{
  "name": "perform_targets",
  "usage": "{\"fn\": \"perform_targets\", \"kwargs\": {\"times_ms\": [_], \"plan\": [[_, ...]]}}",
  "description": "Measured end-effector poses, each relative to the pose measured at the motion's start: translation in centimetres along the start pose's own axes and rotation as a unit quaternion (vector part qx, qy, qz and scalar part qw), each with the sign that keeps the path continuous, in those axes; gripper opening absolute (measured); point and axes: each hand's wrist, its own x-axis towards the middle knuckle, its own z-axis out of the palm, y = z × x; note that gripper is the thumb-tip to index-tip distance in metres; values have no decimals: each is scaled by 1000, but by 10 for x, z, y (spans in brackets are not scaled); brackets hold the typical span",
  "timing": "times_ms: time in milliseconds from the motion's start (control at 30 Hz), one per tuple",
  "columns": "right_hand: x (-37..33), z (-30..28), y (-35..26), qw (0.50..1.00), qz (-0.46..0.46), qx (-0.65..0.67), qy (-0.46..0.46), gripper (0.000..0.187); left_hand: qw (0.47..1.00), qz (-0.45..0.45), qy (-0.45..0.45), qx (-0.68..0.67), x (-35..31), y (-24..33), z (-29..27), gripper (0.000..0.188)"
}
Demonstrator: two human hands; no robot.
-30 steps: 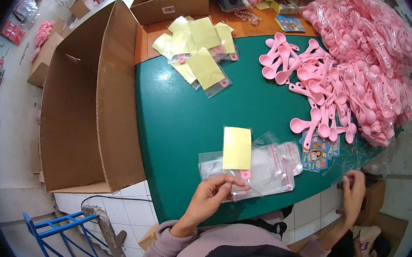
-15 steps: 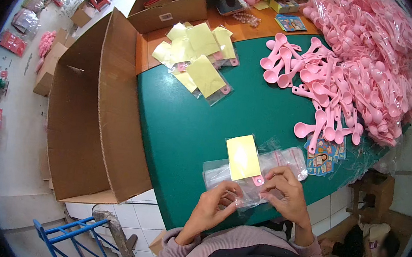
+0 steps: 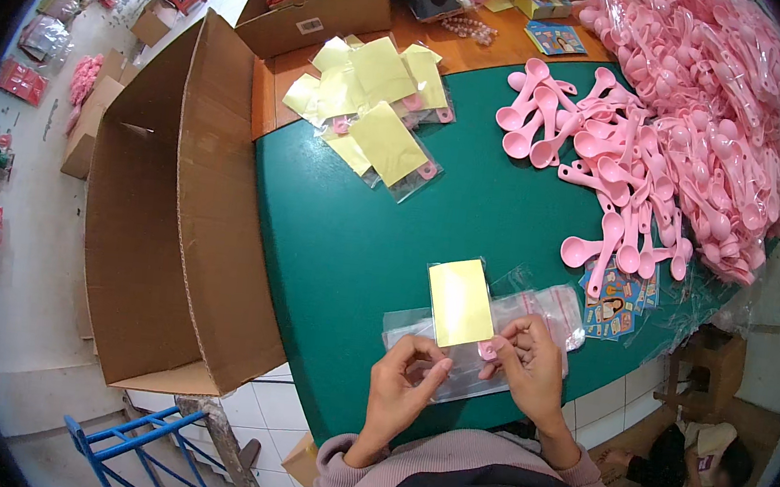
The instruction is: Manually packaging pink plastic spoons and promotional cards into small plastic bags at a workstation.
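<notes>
In front of me a clear plastic bag holds a yellow card [image 3: 461, 302] and a pink measuring spoon, whose handle end [image 3: 487, 350] shows below the card. It lies over a stack of flat clear bags [image 3: 548, 308]. My left hand [image 3: 402, 385] pinches the bag's near edge at the card's lower left corner, thumb and index finger close together. At the lower right, my right hand [image 3: 531, 372] has its fingers closed on the same edge beside the spoon handle. The bag's near flap is mostly hidden by my fingers.
Filled bags with yellow cards [image 3: 388, 146] are heaped at the far left of the green table [image 3: 341, 267]. Loose pink spoons [image 3: 614, 157] and bulging bags of spoons [image 3: 706, 77] cover the right side, with printed cards [image 3: 611, 312] beneath. An open carton [image 3: 215, 208] stands left.
Both hands have moved in to the bag's near edge beside the card. The loose flap that stretched toward me between my fingers no longer shows.
</notes>
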Motion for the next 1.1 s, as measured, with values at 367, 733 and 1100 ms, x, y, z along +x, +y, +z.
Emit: {"fn": "perform_targets", "kwargs": {"times_ms": [367, 733, 1100], "plan": [[2, 2, 3, 1000, -17, -12, 17, 11, 999, 5, 36, -2, 3, 2, 0, 15], [4, -7, -14, 962, -70, -265, -17, 18, 984, 93, -34, 147, 13, 29, -9, 48], [49, -78, -12, 754, -104, -579, 293, 28, 856, 232, -85, 454, 80, 41, 18, 34]]}}
